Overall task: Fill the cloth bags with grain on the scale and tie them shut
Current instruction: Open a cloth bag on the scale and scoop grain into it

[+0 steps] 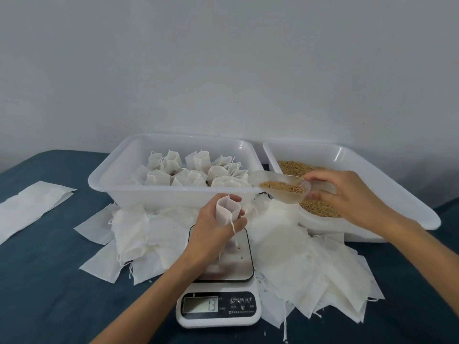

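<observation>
Two hands: left hand hides scale platter, bag bottom.

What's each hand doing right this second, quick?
Left hand: grips an open cloth bag above the scale.
Right hand: holds a clear scoop with grain in it, over the tub edges.

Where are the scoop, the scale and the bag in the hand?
scoop [283,187]: head view, on the grain inside its clear bowl.
scale [244,259]: head view, on its bare metal plate.
bag [227,211]: head view, on its white side below the open mouth.
</observation>
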`<state>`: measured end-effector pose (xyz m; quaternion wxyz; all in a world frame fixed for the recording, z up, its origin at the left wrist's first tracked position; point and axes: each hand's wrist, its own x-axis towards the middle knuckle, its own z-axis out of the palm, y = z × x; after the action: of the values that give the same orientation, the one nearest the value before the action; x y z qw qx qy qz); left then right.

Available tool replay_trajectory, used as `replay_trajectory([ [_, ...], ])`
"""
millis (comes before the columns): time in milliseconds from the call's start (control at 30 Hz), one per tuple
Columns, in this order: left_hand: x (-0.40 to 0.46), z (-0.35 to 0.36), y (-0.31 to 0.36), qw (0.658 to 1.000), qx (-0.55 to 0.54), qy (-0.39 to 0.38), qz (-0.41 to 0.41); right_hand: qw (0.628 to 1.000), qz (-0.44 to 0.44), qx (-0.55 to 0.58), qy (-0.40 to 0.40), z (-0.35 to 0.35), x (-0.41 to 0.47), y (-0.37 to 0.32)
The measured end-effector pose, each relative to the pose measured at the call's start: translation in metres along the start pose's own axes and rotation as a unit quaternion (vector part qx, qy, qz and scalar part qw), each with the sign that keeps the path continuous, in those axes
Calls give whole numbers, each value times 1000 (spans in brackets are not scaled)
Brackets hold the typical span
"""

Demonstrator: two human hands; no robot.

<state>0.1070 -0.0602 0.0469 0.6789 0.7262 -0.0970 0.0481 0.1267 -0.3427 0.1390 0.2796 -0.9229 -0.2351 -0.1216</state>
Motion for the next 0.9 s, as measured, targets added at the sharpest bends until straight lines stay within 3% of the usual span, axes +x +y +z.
replay_trajectory([
  [167, 0, 0, -1, 1000, 7, 6, 7, 987, -55, -153, 15, -8, 2, -12],
  [500, 0, 0, 1, 1000, -17, 0, 7, 949, -135, -283, 35, -13, 12, -32],
  [900, -2, 1, 4, 999, -34, -10, 7, 943, -137, -303, 27, -21, 13, -52],
])
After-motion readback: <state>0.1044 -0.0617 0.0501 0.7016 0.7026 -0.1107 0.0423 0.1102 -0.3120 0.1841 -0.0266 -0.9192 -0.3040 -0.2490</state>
